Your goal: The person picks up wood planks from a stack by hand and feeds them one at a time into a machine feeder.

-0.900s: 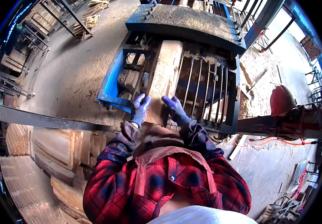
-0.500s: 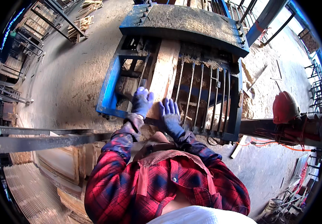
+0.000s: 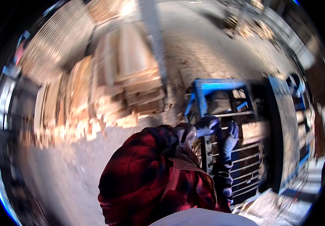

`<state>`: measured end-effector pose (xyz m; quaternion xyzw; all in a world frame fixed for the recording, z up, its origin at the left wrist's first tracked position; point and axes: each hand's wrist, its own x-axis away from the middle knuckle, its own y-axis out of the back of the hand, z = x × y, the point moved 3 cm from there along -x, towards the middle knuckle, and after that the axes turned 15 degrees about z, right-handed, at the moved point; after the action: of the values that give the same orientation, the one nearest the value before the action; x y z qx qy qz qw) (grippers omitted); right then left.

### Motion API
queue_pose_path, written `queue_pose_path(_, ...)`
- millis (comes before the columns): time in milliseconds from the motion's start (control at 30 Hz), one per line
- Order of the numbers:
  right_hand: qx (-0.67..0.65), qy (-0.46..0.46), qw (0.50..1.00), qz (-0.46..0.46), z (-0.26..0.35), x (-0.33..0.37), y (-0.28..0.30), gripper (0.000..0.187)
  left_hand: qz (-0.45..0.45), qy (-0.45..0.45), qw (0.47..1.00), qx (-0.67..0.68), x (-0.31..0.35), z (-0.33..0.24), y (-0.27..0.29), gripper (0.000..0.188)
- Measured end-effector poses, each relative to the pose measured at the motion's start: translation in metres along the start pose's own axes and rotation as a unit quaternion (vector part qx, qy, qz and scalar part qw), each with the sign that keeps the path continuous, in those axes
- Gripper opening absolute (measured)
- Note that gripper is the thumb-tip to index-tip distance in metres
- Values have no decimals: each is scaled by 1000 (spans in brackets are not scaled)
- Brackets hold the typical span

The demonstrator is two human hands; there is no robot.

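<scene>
My left hand (image 3: 207, 126), in a blue-purple work glove, is near the front edge of a blue machine frame (image 3: 222, 85). Motion blur hides how its fingers lie. Beside it, my right hand (image 3: 231, 136), gloved alike, is over the metal bars (image 3: 247, 165) with its fingers stretched out and nothing in them. A pale wooden board (image 3: 253, 132) lies on the bars just beyond my right hand, its far end under the machine's dusty cover (image 3: 286, 132). A small gap shows between the fingers and the board.
To my left stand stacks of sawn boards (image 3: 126, 56) and more upright planks (image 3: 79, 90). A grey post (image 3: 155, 41) rises beside them. Sawdust covers the floor (image 3: 200, 52). Loose wood pieces (image 3: 251, 30) lie in a pile farther off.
The view has swung left onto the board stacks. The board has slid farther under the cover, away from my hands, which no longer rest on it.
</scene>
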<state>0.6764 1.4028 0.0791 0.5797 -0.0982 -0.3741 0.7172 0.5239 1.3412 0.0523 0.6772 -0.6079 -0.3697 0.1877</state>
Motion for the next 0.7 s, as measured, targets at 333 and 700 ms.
queue_pose_path(333,-373,388,774,335,264,109,-113,46,-106,373,921,-46,425,22,40,22)
queue_pose_path(700,-686,96,565,449,385,-14,-176,60,-366,289,747,474,530,45,154,32)
